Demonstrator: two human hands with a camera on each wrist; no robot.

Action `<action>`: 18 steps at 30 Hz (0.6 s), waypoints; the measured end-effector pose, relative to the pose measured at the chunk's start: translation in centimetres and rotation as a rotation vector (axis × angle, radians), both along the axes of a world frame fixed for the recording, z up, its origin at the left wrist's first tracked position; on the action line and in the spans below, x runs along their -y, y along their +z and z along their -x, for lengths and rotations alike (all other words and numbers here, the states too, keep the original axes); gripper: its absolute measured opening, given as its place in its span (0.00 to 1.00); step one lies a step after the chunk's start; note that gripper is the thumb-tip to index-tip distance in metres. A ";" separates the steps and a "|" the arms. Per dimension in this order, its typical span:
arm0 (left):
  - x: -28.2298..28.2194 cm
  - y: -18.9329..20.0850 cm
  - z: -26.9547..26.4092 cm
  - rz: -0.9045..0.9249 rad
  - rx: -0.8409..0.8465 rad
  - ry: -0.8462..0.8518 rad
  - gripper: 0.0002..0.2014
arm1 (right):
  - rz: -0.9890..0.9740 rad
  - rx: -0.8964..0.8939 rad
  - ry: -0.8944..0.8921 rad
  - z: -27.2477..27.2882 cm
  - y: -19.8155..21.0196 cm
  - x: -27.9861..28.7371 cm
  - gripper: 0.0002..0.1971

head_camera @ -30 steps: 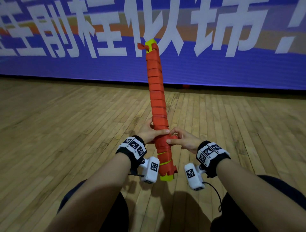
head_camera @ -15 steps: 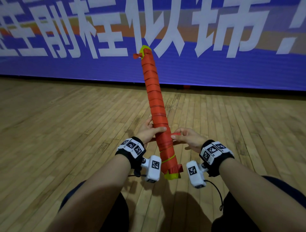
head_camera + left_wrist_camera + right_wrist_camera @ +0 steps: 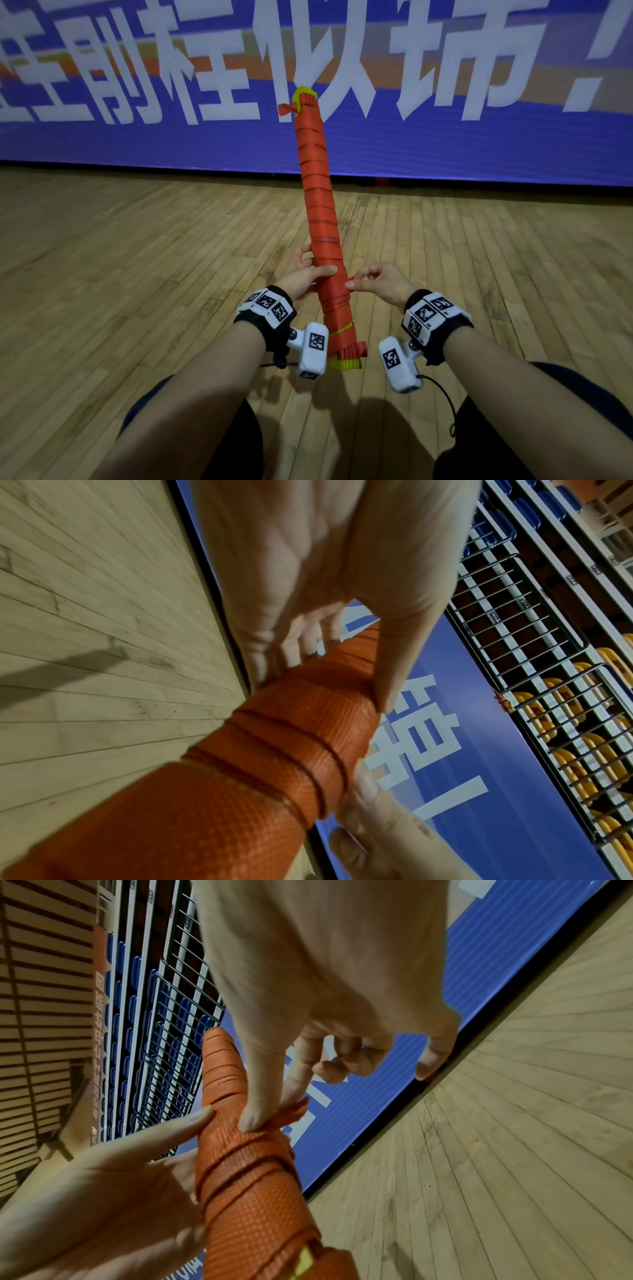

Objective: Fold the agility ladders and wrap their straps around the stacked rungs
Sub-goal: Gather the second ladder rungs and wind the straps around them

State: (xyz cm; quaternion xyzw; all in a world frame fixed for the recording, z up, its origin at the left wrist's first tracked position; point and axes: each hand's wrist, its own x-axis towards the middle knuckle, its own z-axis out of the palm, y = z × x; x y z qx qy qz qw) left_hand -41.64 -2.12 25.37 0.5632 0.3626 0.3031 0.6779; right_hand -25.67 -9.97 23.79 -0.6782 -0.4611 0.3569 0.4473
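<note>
A long bundle of stacked yellow rungs (image 3: 346, 364) wrapped in orange strap (image 3: 317, 192) stands tilted in the air before me, its top leaning away toward the banner. My left hand (image 3: 305, 270) grips the bundle low down, thumb across the front and fingers behind, as the left wrist view shows (image 3: 308, 712). My right hand (image 3: 371, 279) pinches the short loose end of the strap (image 3: 291, 1112) between thumb and forefinger against the bundle's right side. A small orange strap tail (image 3: 286, 109) sticks out near the yellow top end.
A wooden plank floor (image 3: 137, 274) stretches all round. A blue banner with large white characters (image 3: 445, 102) runs along the far side. Behind it, the wrist views show railings and rows of blue and yellow seats (image 3: 565, 723). My dark trouser legs sit at the bottom edge.
The bundle's top has tilted left and away. My right hand has slid to the bundle's right side and now pinches the strap end there. The left hand keeps its grip.
</note>
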 end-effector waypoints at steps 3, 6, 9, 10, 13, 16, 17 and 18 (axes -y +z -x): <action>0.1 0.0 0.1 0.015 0.019 0.006 0.28 | -0.029 -0.040 0.041 0.0 0.2 0.2 0.06; -0.1 -0.2 0.0 0.029 0.030 0.026 0.29 | -0.046 -0.053 0.073 0.2 0.5 0.2 0.11; -0.5 -0.1 -0.2 0.032 0.050 0.060 0.28 | -0.022 -0.052 0.083 0.2 0.9 -0.1 0.08; -0.6 0.0 -0.4 0.032 0.055 0.067 0.28 | -0.008 -0.052 0.082 0.2 1.1 -0.2 0.06; -1.1 0.3 -0.9 0.014 0.047 0.083 0.26 | 0.022 -0.010 0.068 0.2 1.7 -1.0 0.08; -1.8 0.9 -1.5 -0.004 0.051 0.099 0.26 | 0.051 0.107 0.044 0.4 2.7 -2.0 0.12; -2.1 1.2 -1.6 -0.016 0.049 0.107 0.26 | 0.057 0.146 0.045 0.4 3.0 -2.3 0.13; -2.5 1.5 -1.7 -0.027 0.048 0.113 0.26 | 0.062 0.177 0.048 0.4 3.4 -2.7 0.14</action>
